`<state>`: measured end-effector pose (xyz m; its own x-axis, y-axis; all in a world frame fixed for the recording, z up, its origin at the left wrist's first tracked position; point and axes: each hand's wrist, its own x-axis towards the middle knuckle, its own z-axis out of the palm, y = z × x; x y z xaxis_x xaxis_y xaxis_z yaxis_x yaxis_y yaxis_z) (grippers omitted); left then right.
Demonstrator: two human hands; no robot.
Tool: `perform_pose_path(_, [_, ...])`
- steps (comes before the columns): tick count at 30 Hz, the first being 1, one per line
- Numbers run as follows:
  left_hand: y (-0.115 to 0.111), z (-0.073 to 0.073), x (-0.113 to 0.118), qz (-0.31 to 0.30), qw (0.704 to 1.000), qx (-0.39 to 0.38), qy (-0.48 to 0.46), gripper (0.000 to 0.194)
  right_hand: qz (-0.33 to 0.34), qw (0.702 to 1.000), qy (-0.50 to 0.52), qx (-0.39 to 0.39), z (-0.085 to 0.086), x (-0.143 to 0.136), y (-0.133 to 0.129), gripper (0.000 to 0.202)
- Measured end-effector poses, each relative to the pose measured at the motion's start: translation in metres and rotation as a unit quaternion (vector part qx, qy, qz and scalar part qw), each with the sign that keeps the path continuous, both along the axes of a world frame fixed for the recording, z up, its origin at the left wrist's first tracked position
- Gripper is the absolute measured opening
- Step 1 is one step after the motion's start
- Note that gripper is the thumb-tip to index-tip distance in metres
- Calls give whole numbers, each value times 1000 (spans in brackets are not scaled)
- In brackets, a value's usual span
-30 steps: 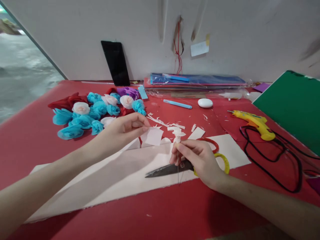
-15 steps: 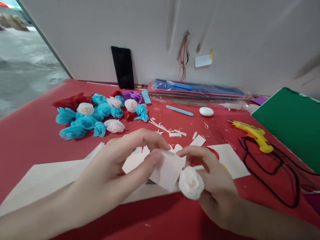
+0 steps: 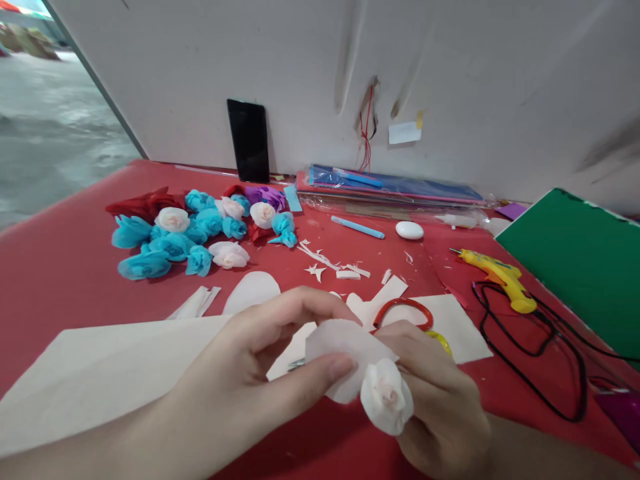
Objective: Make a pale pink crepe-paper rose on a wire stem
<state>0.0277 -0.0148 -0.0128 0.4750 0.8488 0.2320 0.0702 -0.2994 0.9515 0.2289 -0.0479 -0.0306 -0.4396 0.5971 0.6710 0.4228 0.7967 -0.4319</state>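
in the head view, both hands are up close at the near middle, busy together over the red table (image 3: 60, 273). the left hand (image 3: 255, 380) has a thin white rounded paper petal (image 3: 340, 347) pinched between thumb and fingers, held up off the surface, its right end reaching the other hand's fingers. and there's the right hand (image 3: 440, 393), fingers curled, gripping a small white paper rose (image 3: 387, 397) from behind; the bloom faces nearward, right beside the petal, and whether the two overlap i can't tell.

just beyond the hands, scissors with red and yellow handles (image 3: 429, 319) lie partly hidden by the fingers. a long pale paper sheet (image 3: 125, 360) stretches off to the left, with a white rounded paper cutout (image 3: 250, 292) near its far edge and white paper scraps (image 3: 348, 274) scattered farther on.

far left, what a heap: blue, white, red and purple paper flowers (image 3: 173, 247) bunched together, a black flat rectangular slab (image 3: 249, 141) leaning on the wall behind. over to the right, a yellow glue gun (image 3: 500, 275) with a looping black cord (image 3: 584, 387), next to a green board (image 3: 565, 267).
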Motion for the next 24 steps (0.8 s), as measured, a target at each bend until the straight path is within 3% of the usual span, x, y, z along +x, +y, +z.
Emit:
perform_pose_path(4, [2,2,2,20,999,-40,-17,9,-2,1000,15,-25,4,0,-2,20])
perform_pose_path(8, [8,4,0,26,1000,-15,6,12,2,999,29,-31,6,-4,-1,36])
perform_pose_path(12, [9,5,-1,28,1000,0,-2,13,6,1000,-2,-7,-1,-6,0,36])
perform_pose_path(18, [2,8,-2,-41,991,-123,-40,14,-31,997,-52,43,-11,-3,-2,31])
perform_pose_path(24, [0,16,0,-39,978,-202,-22,16,-30,995,-52,83,-14,-2,2,33])
